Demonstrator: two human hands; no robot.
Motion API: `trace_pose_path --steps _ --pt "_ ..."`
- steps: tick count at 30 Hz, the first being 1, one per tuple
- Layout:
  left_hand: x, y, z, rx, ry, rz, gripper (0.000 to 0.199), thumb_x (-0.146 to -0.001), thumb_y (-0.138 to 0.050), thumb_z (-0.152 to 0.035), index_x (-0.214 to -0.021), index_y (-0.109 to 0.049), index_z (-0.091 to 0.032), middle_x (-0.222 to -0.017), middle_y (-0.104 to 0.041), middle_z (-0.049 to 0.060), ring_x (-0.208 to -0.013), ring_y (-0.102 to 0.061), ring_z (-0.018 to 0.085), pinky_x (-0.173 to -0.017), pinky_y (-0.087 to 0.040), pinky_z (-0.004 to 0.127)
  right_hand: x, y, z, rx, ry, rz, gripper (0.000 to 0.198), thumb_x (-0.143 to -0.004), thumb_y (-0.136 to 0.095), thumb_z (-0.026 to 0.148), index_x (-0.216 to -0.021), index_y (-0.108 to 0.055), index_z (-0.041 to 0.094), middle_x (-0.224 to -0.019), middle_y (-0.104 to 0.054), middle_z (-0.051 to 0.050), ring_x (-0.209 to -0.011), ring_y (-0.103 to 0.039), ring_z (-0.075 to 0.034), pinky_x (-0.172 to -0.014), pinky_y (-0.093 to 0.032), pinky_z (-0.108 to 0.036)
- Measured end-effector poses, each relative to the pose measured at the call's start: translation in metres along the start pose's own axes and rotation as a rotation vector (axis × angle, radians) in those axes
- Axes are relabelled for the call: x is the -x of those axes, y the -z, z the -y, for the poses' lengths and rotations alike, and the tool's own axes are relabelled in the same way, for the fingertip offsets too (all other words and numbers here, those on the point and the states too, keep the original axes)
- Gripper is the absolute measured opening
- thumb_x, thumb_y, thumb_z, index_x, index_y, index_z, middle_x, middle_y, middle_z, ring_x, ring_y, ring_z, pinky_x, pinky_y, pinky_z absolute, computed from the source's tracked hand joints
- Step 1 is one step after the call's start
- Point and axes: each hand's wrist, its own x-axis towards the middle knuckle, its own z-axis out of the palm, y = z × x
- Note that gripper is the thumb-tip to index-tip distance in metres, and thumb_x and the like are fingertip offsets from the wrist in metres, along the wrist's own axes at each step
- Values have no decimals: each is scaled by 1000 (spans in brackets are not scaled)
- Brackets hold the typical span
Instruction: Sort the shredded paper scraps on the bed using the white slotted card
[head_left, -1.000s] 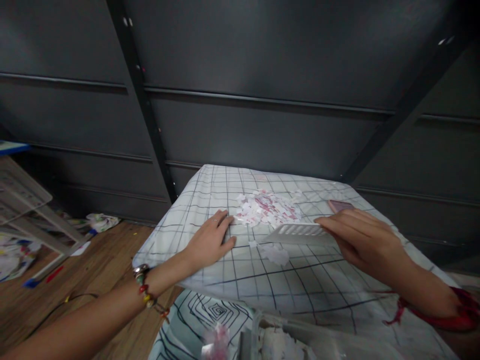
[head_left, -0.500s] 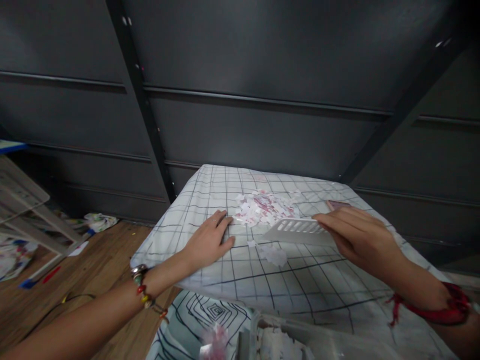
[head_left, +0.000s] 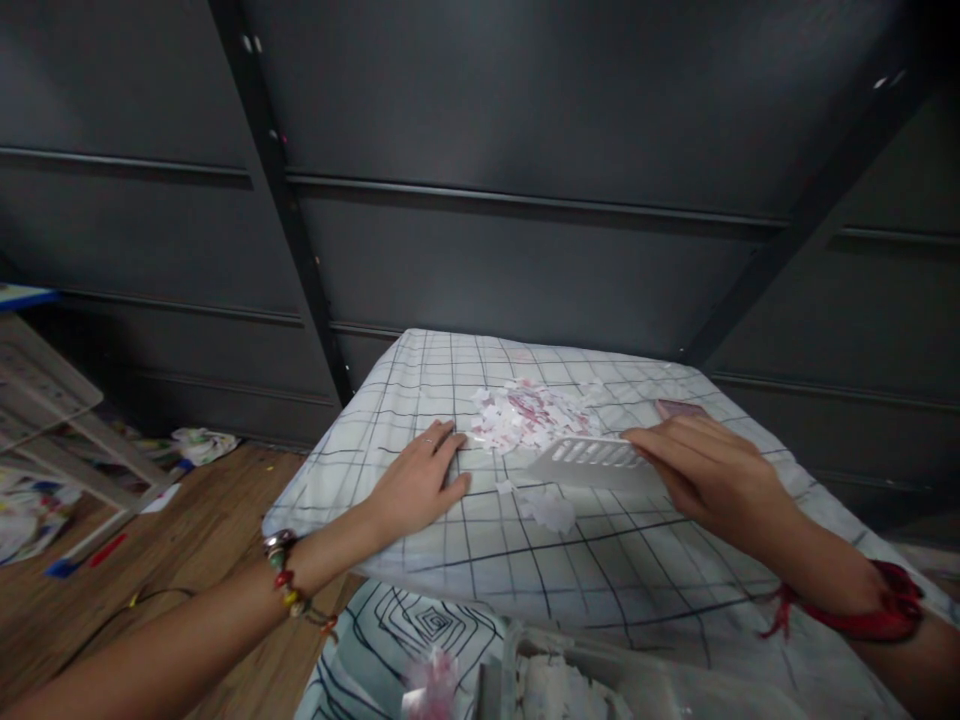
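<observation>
My left hand [head_left: 420,480] lies flat on the checked cloth [head_left: 480,560], fingers stretched toward the left edge of a heap of small white and pink paper scraps [head_left: 525,412]. In my right hand [head_left: 712,470] is a white slotted plastic panel [head_left: 592,465], gripped at its right end. The panel stands on edge on the cloth, along the near right side of the heap. On the near side of the panel lie a whitish translucent clump [head_left: 547,508] and one small loose scrap [head_left: 505,487]. A thin pinkish flat object [head_left: 679,408] shows partly behind my right hand.
A clear plastic box [head_left: 637,670] with whitish paper inside stands at the near edge, beside a pink and silver bundle [head_left: 431,685] on patterned fabric [head_left: 420,620]. A dark panelled wall [head_left: 510,270] rises behind the table. At left stand white shelves [head_left: 45,400] on a wooden floor.
My right hand and wrist have shifted slightly left, with the slotted panel nearly in place. My left hand and the paper heap look the same.
</observation>
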Motion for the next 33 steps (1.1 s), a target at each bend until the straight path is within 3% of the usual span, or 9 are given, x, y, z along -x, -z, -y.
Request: trace_pose_path --steps 8,14,21,26,33 --pt "0 2 -2 -37 18 26 40 -86 -46 -33 -122 -46 -14 -137 -42 16 -129 -37 30 -104 -35 47 -3 -3 -3 82 39 -68 24 -81 -47 7 -99 -57 19 -75 -64 -2 -69 -57 -16 -68 -46 -29" --pt "-1 3 -2 -11 8 30 40 -86 -46 -33 -122 -45 -14 -138 -42 16 -129 -37 31 -105 -34 48 2 5 1 41 32 -31 22 -83 -45 9 -99 -55 20 -72 -62 -2 -65 -56 -15 -65 -46 -28" --pt "-1 4 -2 3 -8 81 61 -79 -58 -40 -130 -39 -12 -141 -38 18 -133 -28 33 -107 -30 48 9 10 0 -9 21 -26 14 -87 -42 13 -93 -54 18 -70 -60 -2 -66 -56 -14 -66 -46 -27" --pt "-1 5 -3 5 -17 113 75 -75 -60 -45 -136 -31 -12 -143 -34 18 -135 -23 36 -107 -28 51 -10 -5 8 -52 11 -59 19 -83 -43 6 -90 -55 19 -69 -61 -1 -64 -54 -14 -62 -44 -27" --pt "-1 6 -3 6 -24 137 80 -75 -59 -49 -139 -26 -13 -146 -30 18 -136 -19 36 -107 -27 51 -9 -10 4 -221 27 -22 22 -83 -40 4 -88 -55 20 -72 -62 -1 -69 -56 -13 -66 -46 -27"
